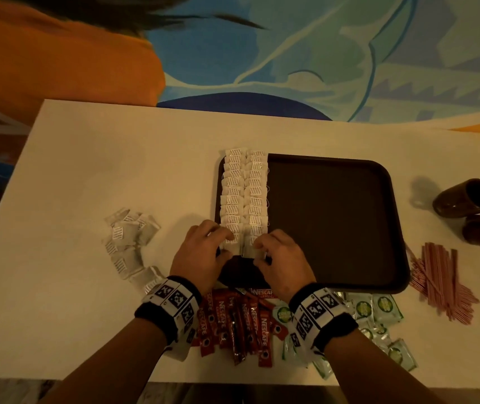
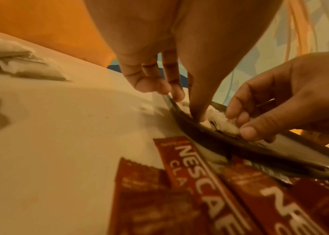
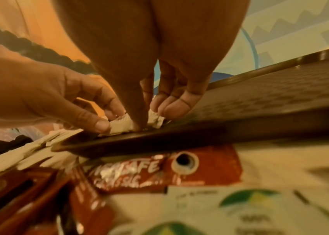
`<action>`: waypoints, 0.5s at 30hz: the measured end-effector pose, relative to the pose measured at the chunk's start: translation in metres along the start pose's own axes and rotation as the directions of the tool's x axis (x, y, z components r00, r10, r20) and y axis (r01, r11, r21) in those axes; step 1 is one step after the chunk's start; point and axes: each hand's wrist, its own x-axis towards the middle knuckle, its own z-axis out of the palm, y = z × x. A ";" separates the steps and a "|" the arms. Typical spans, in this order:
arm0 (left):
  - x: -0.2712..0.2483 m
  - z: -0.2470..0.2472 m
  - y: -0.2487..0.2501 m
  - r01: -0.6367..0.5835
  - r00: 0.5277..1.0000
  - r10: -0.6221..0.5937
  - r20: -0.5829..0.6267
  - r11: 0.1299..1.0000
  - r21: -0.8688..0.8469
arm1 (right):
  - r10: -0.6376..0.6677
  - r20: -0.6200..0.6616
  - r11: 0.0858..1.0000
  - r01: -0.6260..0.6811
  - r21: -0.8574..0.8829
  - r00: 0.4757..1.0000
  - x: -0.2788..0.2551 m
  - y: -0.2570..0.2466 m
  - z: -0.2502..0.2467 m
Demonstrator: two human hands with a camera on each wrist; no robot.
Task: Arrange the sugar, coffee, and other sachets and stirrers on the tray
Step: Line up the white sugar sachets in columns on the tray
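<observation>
A dark brown tray (image 1: pixel 335 223) lies on the white table. Two columns of white tea bags (image 1: pixel 244 193) run down its left side. At the near end of the columns, my left hand (image 1: pixel 227 243) pinches the nearest tea bag (image 3: pixel 119 125) of the left column. My right hand (image 1: pixel 259 249) pinches the nearest tea bag (image 2: pixel 224 122) of the right column. Both hands sit just inside the tray's near rim (image 2: pixel 209 136). Red coffee sticks (image 1: pixel 233 325), green sachets (image 1: pixel 378 310) and pink stirrers (image 1: pixel 442 281) lie loose on the table.
A loose pile of tea bags (image 1: pixel 128 243) lies left of the tray. Two brown cups (image 1: pixel 466 199) lie on their sides at the far right. The tray's right part is bare. A person in orange (image 1: pixel 58 53) is beyond the table's far edge.
</observation>
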 end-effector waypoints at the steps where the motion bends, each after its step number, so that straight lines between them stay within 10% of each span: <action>1: 0.000 0.001 0.000 -0.007 1.000 0.007 -0.001 1.000 0.009 | 0.005 0.014 1.000 -0.005 0.002 1.000 0.000 0.000 0.003; 15: 0.000 0.003 0.002 -0.019 1.000 0.019 -0.012 1.000 0.002 | 0.050 0.011 0.996 -0.051 0.074 0.999 0.008 0.003 0.003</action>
